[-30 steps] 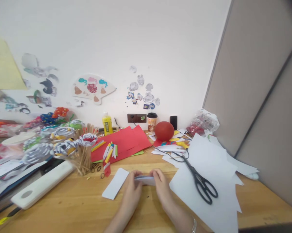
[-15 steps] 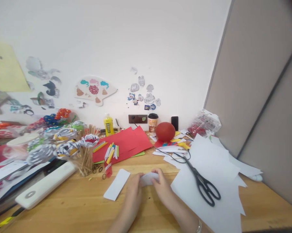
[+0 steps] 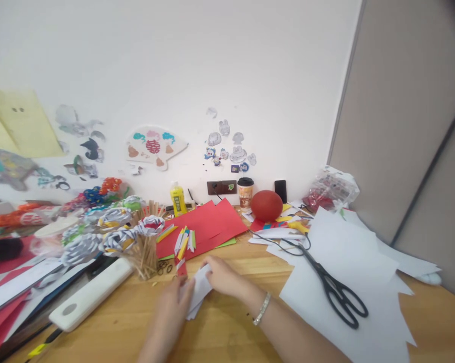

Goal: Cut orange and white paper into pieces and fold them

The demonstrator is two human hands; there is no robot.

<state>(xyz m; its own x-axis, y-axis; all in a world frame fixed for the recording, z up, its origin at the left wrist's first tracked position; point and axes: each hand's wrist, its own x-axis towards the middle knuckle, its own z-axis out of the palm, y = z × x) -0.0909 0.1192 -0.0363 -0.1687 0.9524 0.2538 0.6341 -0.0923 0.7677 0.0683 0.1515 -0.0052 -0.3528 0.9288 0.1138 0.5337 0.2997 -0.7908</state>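
Observation:
Both my hands are on a small white piece of paper (image 3: 201, 285) just above the wooden table. My left hand (image 3: 173, 298) grips its left edge, with the thumb lying on it. My right hand (image 3: 221, 275) pinches the upper right edge and wears a bracelet on the wrist. A second white paper piece (image 3: 192, 313) shows partly below the first; whether the two touch I cannot tell. A short red paper strip (image 3: 181, 267) lies just behind my left fingers.
Black-handled scissors (image 3: 338, 292) rest on large white sheets (image 3: 310, 322) at right. Red paper (image 3: 208, 224) with folded strips lies behind. A red balloon (image 3: 266, 205), a lidded cup (image 3: 245, 194) and a yellow bottle (image 3: 178, 200) stand near the wall. Wooden sticks (image 3: 143, 257) are at left.
Both hands have moved left with the held paper, over the piece that lay alone on the table. The held paper is now tilted more upright. The camera view has shifted slightly.

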